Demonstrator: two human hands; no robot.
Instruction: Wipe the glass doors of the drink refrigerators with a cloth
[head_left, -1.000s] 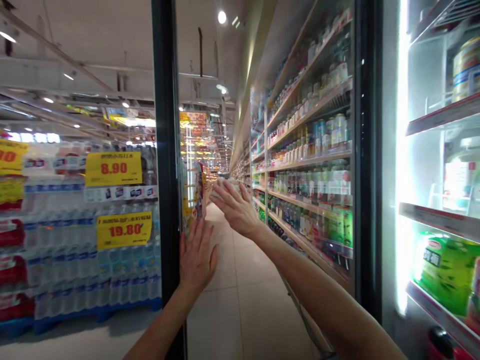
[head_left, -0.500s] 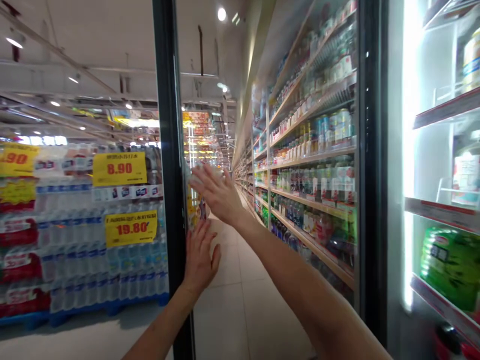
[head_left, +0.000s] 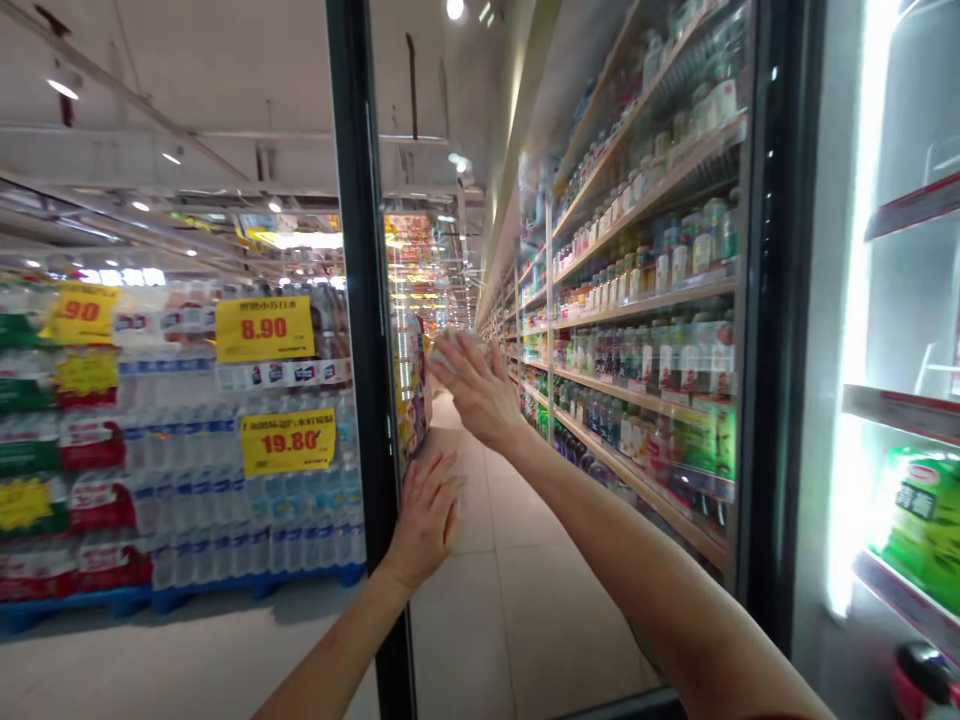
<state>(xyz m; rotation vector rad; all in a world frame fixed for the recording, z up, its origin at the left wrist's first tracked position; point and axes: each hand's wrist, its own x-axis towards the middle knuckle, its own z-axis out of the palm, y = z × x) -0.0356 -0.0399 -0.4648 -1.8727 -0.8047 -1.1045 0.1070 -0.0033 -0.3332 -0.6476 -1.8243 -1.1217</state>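
Note:
Both my hands are at the glass of an open cooler door (head_left: 679, 620). My right hand (head_left: 480, 385) reaches across with fingers stretched forward, pressing a pale, crumpled cloth (head_left: 448, 338) to the pane. The fingers hide most of the cloth. Lower and to the left, my left hand (head_left: 426, 525) lies against the glass beside the door's black upright frame (head_left: 364, 300), fingers extended and somewhat apart, holding nothing. Through the pane and mirrored in it, rows of bottles on shelves (head_left: 645, 300) show.
To the right, the lit cooler interior has shelves and a green package (head_left: 919, 515). Beyond the door on the left, packs of bottled water (head_left: 195, 510) stand on a blue pallet (head_left: 262, 583), with yellow price signs (head_left: 264, 328). Pale floor tiles (head_left: 461, 620) show through the glass.
The door and both hands have shifted rightward in view, and more of the left-hand packs shows. My right hand stays on the cloth; my left hand remains against the glass by the frame.

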